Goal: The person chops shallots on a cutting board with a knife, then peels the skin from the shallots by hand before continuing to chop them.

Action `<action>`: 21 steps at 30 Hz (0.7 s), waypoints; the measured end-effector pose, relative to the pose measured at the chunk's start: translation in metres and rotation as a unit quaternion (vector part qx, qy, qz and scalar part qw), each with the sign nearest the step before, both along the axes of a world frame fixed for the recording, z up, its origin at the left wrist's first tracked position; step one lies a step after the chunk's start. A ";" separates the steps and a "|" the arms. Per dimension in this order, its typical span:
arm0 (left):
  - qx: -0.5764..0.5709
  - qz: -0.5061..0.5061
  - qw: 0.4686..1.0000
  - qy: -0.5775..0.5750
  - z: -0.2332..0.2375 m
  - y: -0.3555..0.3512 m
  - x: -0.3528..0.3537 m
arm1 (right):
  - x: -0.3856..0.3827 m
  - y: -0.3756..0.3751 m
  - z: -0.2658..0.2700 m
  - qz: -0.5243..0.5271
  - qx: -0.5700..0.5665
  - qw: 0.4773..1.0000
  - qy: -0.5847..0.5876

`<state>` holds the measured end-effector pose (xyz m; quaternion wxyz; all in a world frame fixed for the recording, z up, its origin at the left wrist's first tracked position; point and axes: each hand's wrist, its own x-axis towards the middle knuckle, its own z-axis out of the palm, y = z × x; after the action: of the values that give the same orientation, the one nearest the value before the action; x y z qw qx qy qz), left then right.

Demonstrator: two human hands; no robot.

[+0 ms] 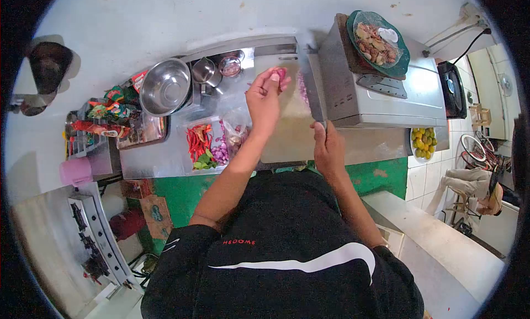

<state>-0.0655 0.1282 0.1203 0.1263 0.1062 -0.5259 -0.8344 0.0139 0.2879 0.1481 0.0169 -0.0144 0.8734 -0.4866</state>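
Left hand pinches a small purple-red shallot at the far end of the pale rectangular cutting board, right hand closed round the broad steel knife just right of it, so I'd curl those fingertips back and cut straight down.

shallot: I see purple-pink
cutting board: pale beige, plain
knife: grey blade
chillies: red
leaves: green
bowl: silver
plate: dark green
mug: pink
shirt: I read black, white swoosh, red lettering
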 end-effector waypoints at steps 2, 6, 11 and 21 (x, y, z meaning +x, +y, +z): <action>-0.023 -0.004 1.000 -0.007 -0.004 -0.009 -0.001 | -0.005 0.005 -0.023 -0.010 0.057 0.998 0.012; -0.052 -0.004 0.998 -0.031 -0.011 -0.019 0.005 | -0.013 0.007 -0.097 0.018 0.189 0.981 -0.024; -0.098 -0.040 0.993 -0.058 -0.038 -0.030 0.016 | -0.021 -0.006 -0.178 0.052 0.249 0.966 -0.045; -0.164 -0.065 0.981 -0.077 -0.052 -0.050 0.028 | -0.035 -0.033 -0.143 0.021 0.347 0.938 -0.014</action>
<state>-0.0374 0.0785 0.0687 0.0469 0.1140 -0.6693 -0.7327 -0.0214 0.2551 0.0049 0.0431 -0.0197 0.9871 -0.1529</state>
